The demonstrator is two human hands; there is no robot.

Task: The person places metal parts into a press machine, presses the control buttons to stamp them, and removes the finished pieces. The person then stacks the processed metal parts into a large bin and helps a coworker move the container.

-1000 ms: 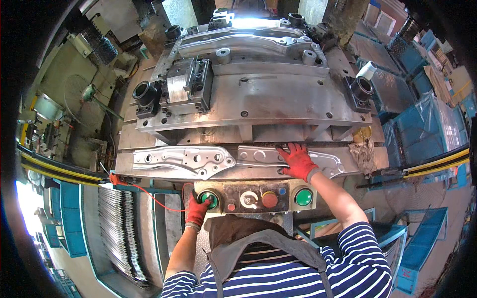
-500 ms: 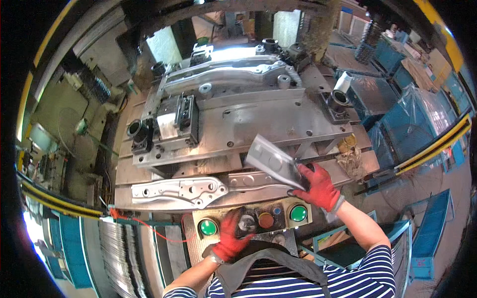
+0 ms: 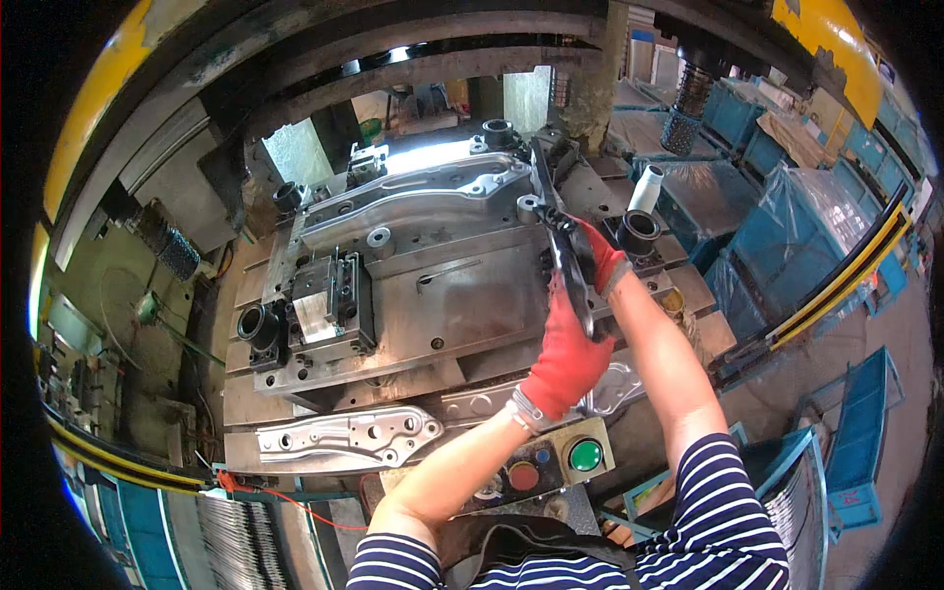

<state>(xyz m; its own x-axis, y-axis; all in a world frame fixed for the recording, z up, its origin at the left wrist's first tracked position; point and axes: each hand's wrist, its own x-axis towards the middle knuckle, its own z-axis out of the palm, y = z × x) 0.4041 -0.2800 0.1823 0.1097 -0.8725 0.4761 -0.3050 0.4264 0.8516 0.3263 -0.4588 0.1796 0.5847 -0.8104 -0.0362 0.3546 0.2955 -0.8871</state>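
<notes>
Both of my hands, in red gloves, are closed on a long stamped metal part [image 3: 563, 251], seen nearly edge-on above the right side of the steel die [image 3: 472, 305]. My left hand [image 3: 565, 364] grips its near end, partly covering it. My right hand [image 3: 602, 261] holds it farther up, along its right side; the fingertips are partly hidden. Beyond lies a shaped form [image 3: 423, 192] on the die, with a contour like these parts. Along the front ledge rests another stamped part [image 3: 344, 438] with holes, and a further one [image 3: 482, 401] lies partly behind my left arm.
A control box with a green button [image 3: 585, 454] and a red button [image 3: 523, 477] stands in front of the die. Black guide sleeves [image 3: 639, 231] rise from the die corners. Yellow-black bars [image 3: 836, 280] flank the press; blue bins [image 3: 851, 452] stand right, stacked metal parts [image 3: 241, 541] lower left.
My left hand has left the control box and gripped the metal part. My right hand has carried the part forward, turning it from lying slanted to pointing away, over the die's right side.
</notes>
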